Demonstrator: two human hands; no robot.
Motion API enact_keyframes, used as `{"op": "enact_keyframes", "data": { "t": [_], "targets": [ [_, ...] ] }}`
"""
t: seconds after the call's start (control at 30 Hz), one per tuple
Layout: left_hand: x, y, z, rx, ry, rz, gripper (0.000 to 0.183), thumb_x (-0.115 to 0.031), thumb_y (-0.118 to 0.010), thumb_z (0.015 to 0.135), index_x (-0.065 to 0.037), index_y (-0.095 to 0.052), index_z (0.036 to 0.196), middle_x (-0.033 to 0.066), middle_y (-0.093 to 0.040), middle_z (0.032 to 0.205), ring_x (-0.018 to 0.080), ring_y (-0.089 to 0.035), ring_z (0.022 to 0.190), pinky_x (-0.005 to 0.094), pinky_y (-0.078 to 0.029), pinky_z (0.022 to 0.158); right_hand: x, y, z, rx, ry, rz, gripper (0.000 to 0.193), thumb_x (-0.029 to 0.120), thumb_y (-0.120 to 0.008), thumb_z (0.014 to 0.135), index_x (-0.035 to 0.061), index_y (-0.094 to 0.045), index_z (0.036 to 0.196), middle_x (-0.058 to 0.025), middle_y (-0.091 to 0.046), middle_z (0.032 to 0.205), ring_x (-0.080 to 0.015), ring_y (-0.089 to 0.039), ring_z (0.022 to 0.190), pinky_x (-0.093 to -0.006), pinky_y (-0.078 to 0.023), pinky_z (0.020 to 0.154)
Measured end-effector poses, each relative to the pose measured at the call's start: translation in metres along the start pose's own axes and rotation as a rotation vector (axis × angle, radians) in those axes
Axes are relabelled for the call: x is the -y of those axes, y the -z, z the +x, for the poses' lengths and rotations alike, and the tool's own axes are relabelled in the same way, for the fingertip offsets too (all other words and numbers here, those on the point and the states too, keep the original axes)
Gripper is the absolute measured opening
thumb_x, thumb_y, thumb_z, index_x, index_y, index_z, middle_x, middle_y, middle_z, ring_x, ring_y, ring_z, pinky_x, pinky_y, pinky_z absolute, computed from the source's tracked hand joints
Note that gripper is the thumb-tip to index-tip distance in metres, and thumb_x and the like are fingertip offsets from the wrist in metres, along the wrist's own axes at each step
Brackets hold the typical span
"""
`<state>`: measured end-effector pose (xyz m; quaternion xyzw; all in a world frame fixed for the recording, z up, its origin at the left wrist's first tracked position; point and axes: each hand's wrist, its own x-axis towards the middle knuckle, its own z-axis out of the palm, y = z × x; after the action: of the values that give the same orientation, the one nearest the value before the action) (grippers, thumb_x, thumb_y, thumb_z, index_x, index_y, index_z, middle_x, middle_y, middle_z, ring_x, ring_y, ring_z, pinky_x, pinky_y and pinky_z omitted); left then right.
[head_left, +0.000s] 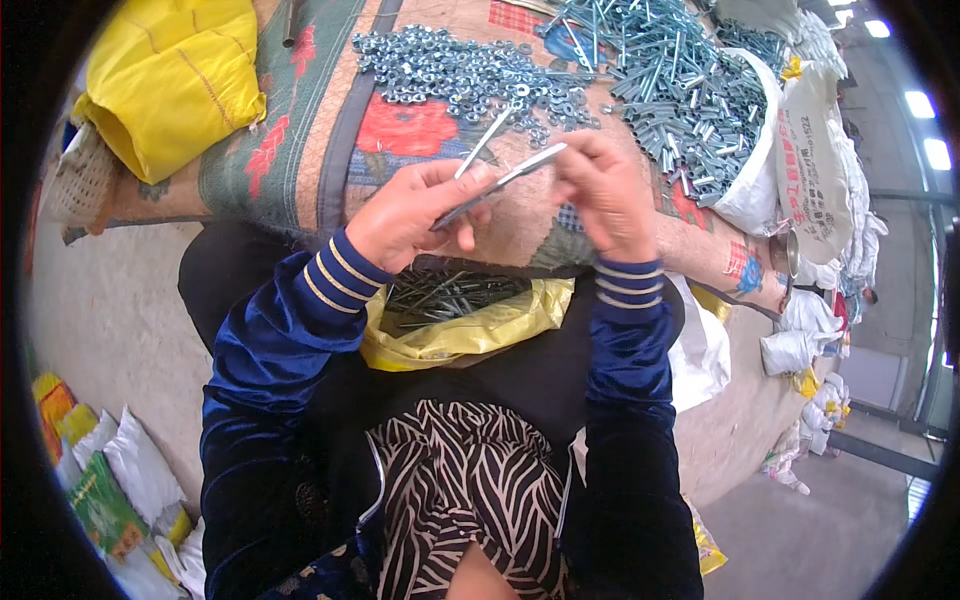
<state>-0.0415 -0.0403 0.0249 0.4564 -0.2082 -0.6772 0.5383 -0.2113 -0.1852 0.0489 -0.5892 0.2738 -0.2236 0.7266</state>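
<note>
While clamping in the left grip, between thumb and fingers, thin metal rods near the open yellow bag, holds the right grip at their far ends, fingers curled, near the heap of metal tubes; cannot tell whether closed on the rods or just touching.

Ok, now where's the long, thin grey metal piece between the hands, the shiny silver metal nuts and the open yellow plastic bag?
Long, thin grey metal piece (pixel 520 171), head view: around its middle.
Shiny silver metal nuts (pixel 440 70), head view: middle of the pile.
Open yellow plastic bag (pixel 470 343), head view: its near side.
</note>
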Motion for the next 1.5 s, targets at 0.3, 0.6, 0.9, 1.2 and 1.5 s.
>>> {"op": "enact_keyframes", "data": {
  "t": [0.3, 0.6, 0.9, 1.2, 1.5],
  "targets": [
    [0.002, 0.020, 0.003, -0.092, -0.100, -0.054, 0.021, -0.024, -0.058, 0.093, -0.005, -0.060, 0.101, -0.0037, -0.055, 0.071, 0.0012, -0.049, 0.052, 0.0140, -0.025, 0.036, -0.019, 0.070, 0.022, -0.484, 0.262, -0.999, 0.023, 0.016, -0.068, 0.080, -0.0001, -0.069, 0.097, -0.0052, -0.067, 0.082, -0.0105, -0.060, 0.068, -0.0257, -0.049, 0.063],
    [0.003, 0.023, 0.006, -0.128, -0.149, -0.164, 0.024, -0.025, -0.052, 0.096, -0.006, -0.058, 0.109, -0.0033, -0.049, 0.072, 0.0027, -0.039, 0.049, 0.0155, -0.027, 0.041, -0.043, 0.083, 0.035, -0.545, 0.363, -1.351, 0.012, 0.013, -0.068, 0.073, 0.0041, -0.068, 0.080, -0.0130, -0.062, 0.075, -0.0257, -0.062, 0.069, -0.0351, -0.048, 0.066],
    [-0.004, 0.028, -0.002, -0.096, -0.125, -0.164, 0.023, -0.025, -0.053, 0.095, -0.007, -0.060, 0.107, -0.0035, -0.052, 0.070, 0.0016, -0.039, 0.049, 0.0163, -0.024, 0.042, -0.037, 0.071, 0.028, -0.405, 0.368, -1.409, 0.006, 0.007, -0.063, 0.072, 0.0019, -0.062, 0.076, -0.0176, -0.062, 0.079, -0.0345, -0.060, 0.075, -0.0429, -0.047, 0.068],
    [-0.002, 0.030, -0.001, -0.092, -0.130, -0.176, 0.022, -0.025, -0.055, 0.095, -0.007, -0.061, 0.106, -0.0034, -0.053, 0.070, 0.0018, -0.039, 0.049, 0.0156, -0.024, 0.041, -0.025, 0.049, 0.019, -0.386, 0.311, -1.311, 0.006, 0.005, -0.064, 0.073, 0.0008, -0.061, 0.076, -0.0163, -0.061, 0.070, -0.0333, -0.060, 0.070, -0.0415, -0.047, 0.065],
    [-0.001, 0.025, 0.003, -0.109, -0.121, -0.107, 0.025, -0.025, -0.054, 0.095, -0.006, -0.059, 0.110, -0.0035, -0.050, 0.071, 0.0014, -0.035, 0.046, 0.0153, -0.021, 0.037, -0.045, 0.020, 0.036, -0.286, 0.411, -1.274, 0.013, 0.011, -0.071, 0.073, 0.0021, -0.063, 0.080, -0.0081, -0.061, 0.066, -0.0170, -0.058, 0.057, -0.0296, -0.045, 0.054]
  ]
}}
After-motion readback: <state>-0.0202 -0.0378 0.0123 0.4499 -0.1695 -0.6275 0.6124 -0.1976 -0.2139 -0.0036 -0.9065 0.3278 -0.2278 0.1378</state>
